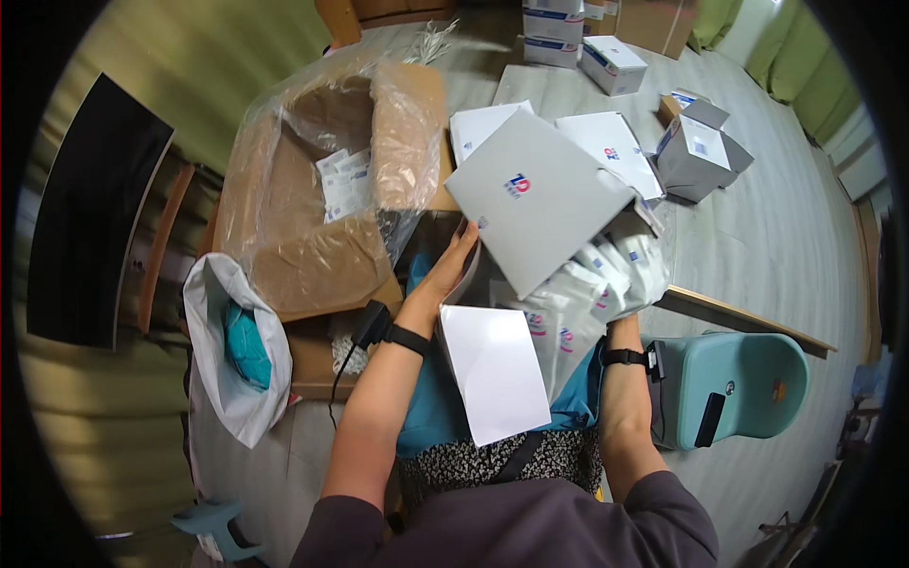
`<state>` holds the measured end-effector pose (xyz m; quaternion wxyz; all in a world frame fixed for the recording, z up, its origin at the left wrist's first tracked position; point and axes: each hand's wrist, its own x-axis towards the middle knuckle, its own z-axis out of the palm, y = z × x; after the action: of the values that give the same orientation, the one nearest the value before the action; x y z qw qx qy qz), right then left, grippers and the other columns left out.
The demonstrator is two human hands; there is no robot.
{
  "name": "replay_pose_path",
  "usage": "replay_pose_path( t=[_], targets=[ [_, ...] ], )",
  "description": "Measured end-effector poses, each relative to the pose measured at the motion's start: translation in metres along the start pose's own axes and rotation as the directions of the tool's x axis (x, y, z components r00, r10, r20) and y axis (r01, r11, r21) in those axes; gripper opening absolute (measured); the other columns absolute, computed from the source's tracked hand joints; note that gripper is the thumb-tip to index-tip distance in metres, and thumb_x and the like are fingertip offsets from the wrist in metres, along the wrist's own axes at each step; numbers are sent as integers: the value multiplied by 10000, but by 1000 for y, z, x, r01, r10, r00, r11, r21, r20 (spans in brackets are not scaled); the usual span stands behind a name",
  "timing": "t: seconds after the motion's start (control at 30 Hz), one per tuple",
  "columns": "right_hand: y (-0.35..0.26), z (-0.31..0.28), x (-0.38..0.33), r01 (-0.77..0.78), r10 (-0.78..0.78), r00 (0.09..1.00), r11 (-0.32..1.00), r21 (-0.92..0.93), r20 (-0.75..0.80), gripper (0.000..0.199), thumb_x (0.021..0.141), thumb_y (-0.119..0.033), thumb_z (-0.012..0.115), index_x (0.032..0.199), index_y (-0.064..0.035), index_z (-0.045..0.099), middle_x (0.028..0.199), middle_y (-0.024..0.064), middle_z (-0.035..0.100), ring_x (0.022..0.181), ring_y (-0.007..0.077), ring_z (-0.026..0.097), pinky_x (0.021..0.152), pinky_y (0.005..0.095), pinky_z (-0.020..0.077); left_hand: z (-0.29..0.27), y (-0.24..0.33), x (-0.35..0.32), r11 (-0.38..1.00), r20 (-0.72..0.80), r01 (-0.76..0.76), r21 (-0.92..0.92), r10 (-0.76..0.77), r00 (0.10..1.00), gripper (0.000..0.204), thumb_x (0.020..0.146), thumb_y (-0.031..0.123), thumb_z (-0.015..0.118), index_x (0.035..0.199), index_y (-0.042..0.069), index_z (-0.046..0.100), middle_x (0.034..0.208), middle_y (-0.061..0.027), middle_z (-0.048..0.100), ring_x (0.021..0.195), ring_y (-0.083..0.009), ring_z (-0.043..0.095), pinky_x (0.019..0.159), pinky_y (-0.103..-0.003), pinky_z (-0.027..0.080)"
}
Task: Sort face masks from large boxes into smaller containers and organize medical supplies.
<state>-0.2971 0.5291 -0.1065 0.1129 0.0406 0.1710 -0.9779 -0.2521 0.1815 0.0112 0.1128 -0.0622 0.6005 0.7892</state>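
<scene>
A white carton with its flaps open is tilted over my lap. Its large printed flap stands up at the far side, and a blank white flap hangs toward me. My left hand grips the carton's left side, fingertips at the edge of the printed flap. Several white sealed packets with small coloured marks bunch out at the carton's right side. Under these packets is my right hand, with only its wrist end showing; its fingers are hidden. A blue cloth lies beneath the carton.
At the left stands a big cardboard box lined with clear plastic, with white packets inside. Beside it is a white bag holding something teal. More white cartons lie beyond. A teal plastic seat sits at the right.
</scene>
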Motion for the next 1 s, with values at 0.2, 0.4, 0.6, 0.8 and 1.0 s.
replay_pose_path(
  t=[0.2,0.4,0.6,0.8,1.0],
  targets=[
    [23,42,-23,-72,55,988,991,111,147,737,975,-693,438,1411,-104,517,1394,147,570,1307,340,518,1135,533,382,-11,1,-10,995,21,-19,-98,21,1000,751,1041,541,470,1534,-14,351,1563,-107,386,1449,-203,326,1206,-331,229],
    [58,56,-65,-168,89,946,957,237,312,750,969,-692,457,1443,-110,477,1432,140,533,1378,352,445,1162,567,334,-18,5,-30,961,-84,-43,-272,20,996,632,1056,499,454,1446,2,482,1361,-75,572,1245,-167,525,1087,-307,399],
    [100,126,-100,230,-226,972,869,-439,62,848,944,-594,601,1504,-8,352,1407,136,518,1295,229,504,1109,365,389,-34,5,-38,960,-85,14,-281,-40,996,640,1054,510,450,1442,3,486,1349,-76,581,1232,-168,536,1080,-308,409],
    [107,141,-101,412,-369,906,661,-627,206,965,958,-609,563,1562,56,209,1524,165,401,1402,255,365,1175,356,246,-46,25,-35,963,-29,83,-258,-94,995,648,1052,521,446,1439,4,491,1337,-77,589,1220,-168,547,1073,-308,419],
    [99,152,-99,428,-376,893,543,-723,246,832,1013,-484,523,1567,48,202,1537,182,375,1429,267,332,1182,353,234,-54,26,-50,955,-13,131,-266,-140,990,656,1049,533,442,1435,5,495,1325,-78,598,1208,-169,559,1066,-308,429]
  ],
)
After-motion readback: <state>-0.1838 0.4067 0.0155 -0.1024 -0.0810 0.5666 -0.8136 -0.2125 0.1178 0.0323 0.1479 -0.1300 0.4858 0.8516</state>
